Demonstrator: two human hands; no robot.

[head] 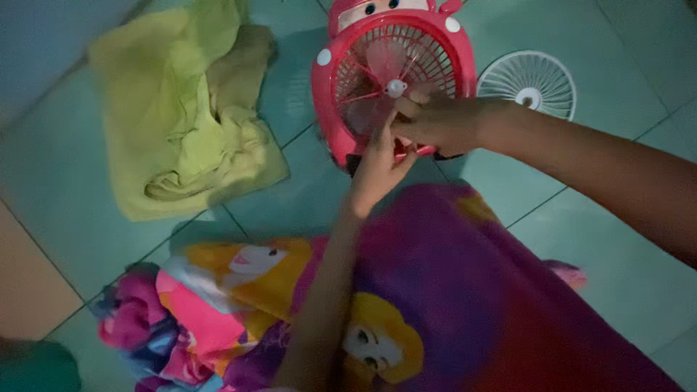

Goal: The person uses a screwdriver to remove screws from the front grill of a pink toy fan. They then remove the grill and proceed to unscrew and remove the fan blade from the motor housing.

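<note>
- Nearest the camera, a bright cartoon-print fabric in purple, yellow and pink covers the person's lap and spreads over the lower part of the head view.
- Rising from it, the left hand reaches up with fingers loosely extended, fingertips touching the lower rim of the pink fan; whether it actually grips anything I cannot tell.
- Coming in from the right edge, the right hand is curled over the fan's lower grille, fingers bent and pinched together at the rim; what they pinch is hidden.
- That small fan lies at top centre on the floor, its body red-pink with white dots, thin radial guard wires, pale blades behind them and a small white hub in the middle.
- Just beside the fan, to the right, lies a detached white round grille.
- To the left, well apart, sits a crumpled yellow-green cloth.
- Everything rests on a pale teal tiled floor with thin grout lines, in dim light.
</note>
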